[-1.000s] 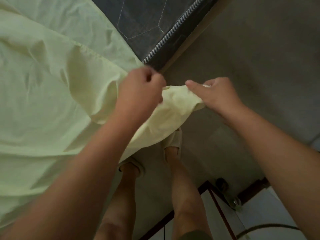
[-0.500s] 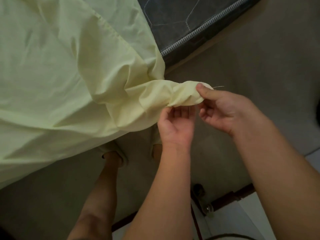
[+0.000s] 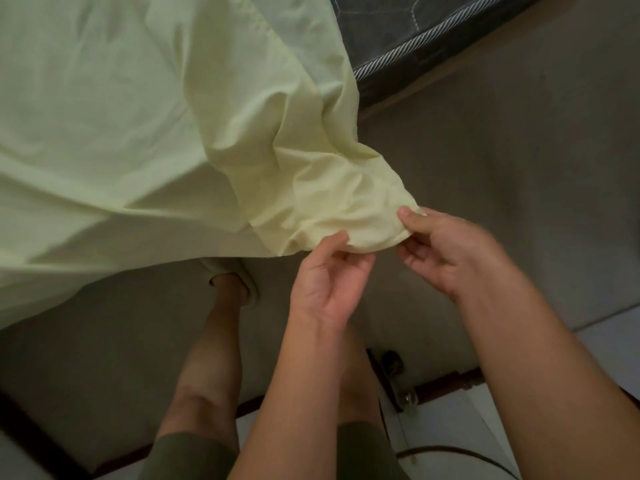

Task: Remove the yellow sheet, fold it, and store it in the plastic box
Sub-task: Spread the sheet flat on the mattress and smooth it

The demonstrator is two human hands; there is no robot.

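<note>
Our right hand (image 3: 446, 251) pinches a corner of the pale yellow fabric sheet (image 3: 138, 133); our left hand (image 3: 329, 282), at its eight o'clock, pinches it too.

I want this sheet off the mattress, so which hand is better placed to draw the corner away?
Probably right: the right hand pinches the corner tip of the yellow sheet, thumb on top, while the left hand only meets the bunched fabric from below.

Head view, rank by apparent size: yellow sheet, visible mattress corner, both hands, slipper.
1. yellow sheet
2. mattress corner
3. left hand and right hand, alike
4. slipper, partly hidden
</note>
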